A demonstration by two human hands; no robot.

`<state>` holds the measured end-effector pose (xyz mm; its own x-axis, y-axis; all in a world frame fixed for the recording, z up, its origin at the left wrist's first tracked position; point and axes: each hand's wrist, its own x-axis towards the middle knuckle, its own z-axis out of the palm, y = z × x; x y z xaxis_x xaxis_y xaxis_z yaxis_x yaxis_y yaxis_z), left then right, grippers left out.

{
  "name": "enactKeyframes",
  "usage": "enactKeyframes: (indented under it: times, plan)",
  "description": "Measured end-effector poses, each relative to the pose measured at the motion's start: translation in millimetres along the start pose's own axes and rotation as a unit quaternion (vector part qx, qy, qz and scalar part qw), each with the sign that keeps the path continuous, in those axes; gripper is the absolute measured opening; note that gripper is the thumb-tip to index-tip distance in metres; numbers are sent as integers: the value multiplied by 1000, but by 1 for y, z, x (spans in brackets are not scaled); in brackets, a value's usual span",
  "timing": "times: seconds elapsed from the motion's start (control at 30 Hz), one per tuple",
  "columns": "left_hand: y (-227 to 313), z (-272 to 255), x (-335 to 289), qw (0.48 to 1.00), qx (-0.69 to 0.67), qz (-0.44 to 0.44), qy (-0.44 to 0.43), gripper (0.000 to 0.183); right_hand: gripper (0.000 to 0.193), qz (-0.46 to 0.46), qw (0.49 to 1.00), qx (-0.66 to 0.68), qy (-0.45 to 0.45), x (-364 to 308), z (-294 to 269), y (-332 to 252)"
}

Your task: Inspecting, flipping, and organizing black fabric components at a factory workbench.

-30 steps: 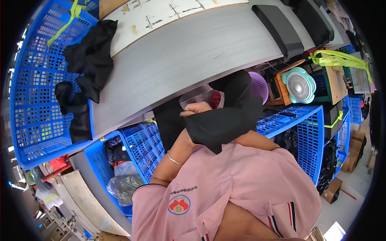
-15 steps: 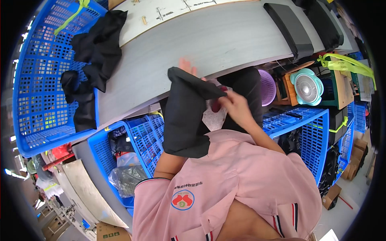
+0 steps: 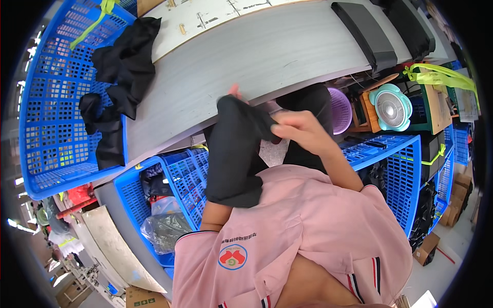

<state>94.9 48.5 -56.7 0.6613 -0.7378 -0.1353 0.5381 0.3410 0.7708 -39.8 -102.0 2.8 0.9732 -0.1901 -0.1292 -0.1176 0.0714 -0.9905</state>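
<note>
— Over the near edge of the grey table (image 3: 287,56), what do we have in hand?

— We hold a black garment (image 3: 233,154) up in front of our chest, off the tabletop altogether. Our right hand (image 3: 303,131) is pinched shut on its upper corner. Our left hand (image 3: 235,92) is almost wholly hidden behind the cloth; only fingertips show above the top edge, so we judge it grips the piece from behind, but we cannot tell for sure.

— How does it hang?

— It droops down over our left forearm, bunched at the bottom, not flat or folded yet.

— And the rest of the work?

— At the table's left edge a blue basket (image 3: 46,128) carries a pile of black garments (image 3: 120,77), some spilling over its rim onto the tabletop. We judge those are yet to be handled. Below the table, a lower blue crate (image 3: 179,174) holds a clear plastic bag (image 3: 164,226). We see no finished stack anywhere, so we reckon we are early on.
</note>
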Motion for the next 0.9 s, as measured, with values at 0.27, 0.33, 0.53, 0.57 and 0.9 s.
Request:
enactKeyframes:
  times: [0.27, 0.33, 0.53, 0.57, 0.9]
  plan:
    - [-3, 0, -31, 992, -70, -106, -24, 63, 25, -15, 969, 163, 184, 25, -13, -2]
    - [-8, 6, -30, 992, -70, -105, -24, 62, 26, -20, 962, 193, 194, 42, -23, -4]
    - [-7, 11, -16, 998, -43, -51, -1, 60, 26, -122, 960, 29, 249, 23, -18, 2]
    - [-5, 10, -19, 998, -39, -52, 0, 60, 30, -148, 954, -67, 251, 17, -13, 5]
    - [-11, 12, -36, 996, -32, -79, 17, 57, 30, -253, 853, -409, 201, 20, -1, 7]
